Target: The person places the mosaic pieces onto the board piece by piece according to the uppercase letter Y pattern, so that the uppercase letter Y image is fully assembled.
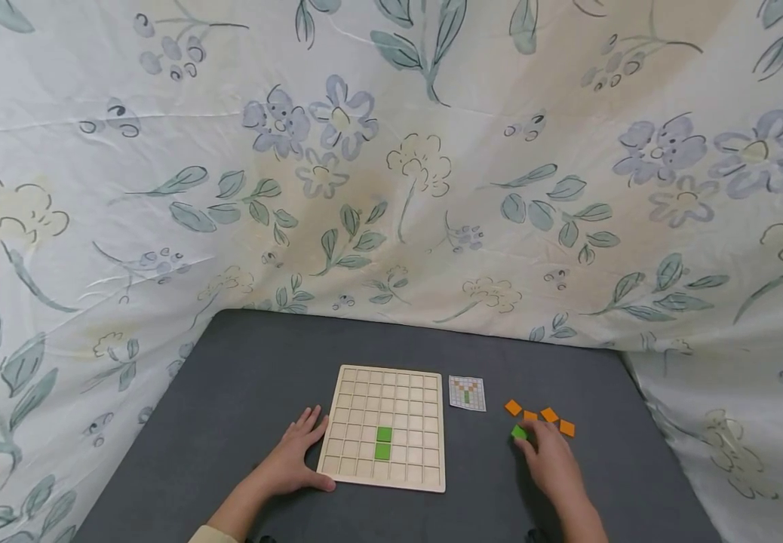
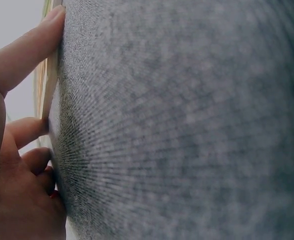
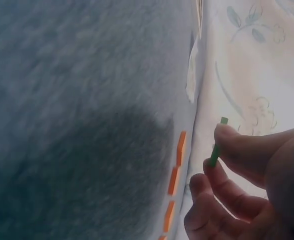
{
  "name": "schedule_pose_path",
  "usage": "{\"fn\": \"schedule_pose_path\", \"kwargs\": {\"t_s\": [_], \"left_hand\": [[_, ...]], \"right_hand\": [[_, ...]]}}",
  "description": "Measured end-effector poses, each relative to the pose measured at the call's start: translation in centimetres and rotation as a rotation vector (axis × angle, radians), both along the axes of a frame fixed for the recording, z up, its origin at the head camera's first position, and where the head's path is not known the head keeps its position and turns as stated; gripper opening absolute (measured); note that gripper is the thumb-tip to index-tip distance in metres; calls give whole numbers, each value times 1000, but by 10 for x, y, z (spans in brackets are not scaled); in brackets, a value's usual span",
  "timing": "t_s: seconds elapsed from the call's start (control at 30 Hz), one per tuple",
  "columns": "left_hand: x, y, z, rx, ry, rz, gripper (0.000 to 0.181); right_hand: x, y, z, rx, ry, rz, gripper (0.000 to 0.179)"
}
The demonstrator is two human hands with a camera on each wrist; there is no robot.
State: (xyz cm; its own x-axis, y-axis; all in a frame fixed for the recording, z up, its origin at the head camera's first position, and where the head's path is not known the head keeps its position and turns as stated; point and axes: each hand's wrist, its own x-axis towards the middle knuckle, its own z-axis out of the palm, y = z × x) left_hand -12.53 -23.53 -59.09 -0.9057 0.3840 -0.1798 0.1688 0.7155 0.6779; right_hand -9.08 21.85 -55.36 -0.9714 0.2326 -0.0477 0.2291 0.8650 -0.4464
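A light wooden grid board lies on the dark table, with two green square tiles in one column of its lower half. At its left side rests my left hand, thumb touching the bottom left corner and fingers spread along the edge; in the left wrist view, the thumb meets the board's rim. My right hand pinches a green tile between thumb and finger, held above the table. Several orange tiles lie just beyond that hand, one partly covered by it.
A small pattern card, printed with an orange and green Y shape on a grid, lies right of the board. Flowered cloth hangs behind the dark table and along its sides.
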Motion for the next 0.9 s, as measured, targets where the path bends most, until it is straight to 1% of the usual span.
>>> {"fn": "schedule_pose_path", "kwargs": {"t_s": [0.17,0.33,0.5,0.77,0.9], "left_hand": [[1,0,0,6,8,0,121],[1,0,0,0,6,0,121],[1,1,0,4,3,-3,121],[2,0,2,2,2,-1,120],[2,0,1,6,7,-5,120]], "right_hand": [[-1,-9,4,3,113,60,33],[-3,-18,6,4,173,112,32],[-7,-30,7,12,193,145,32],[-12,-52,12,-1,194,160,32],[-15,-59,12,-14,205,166,31]]}}
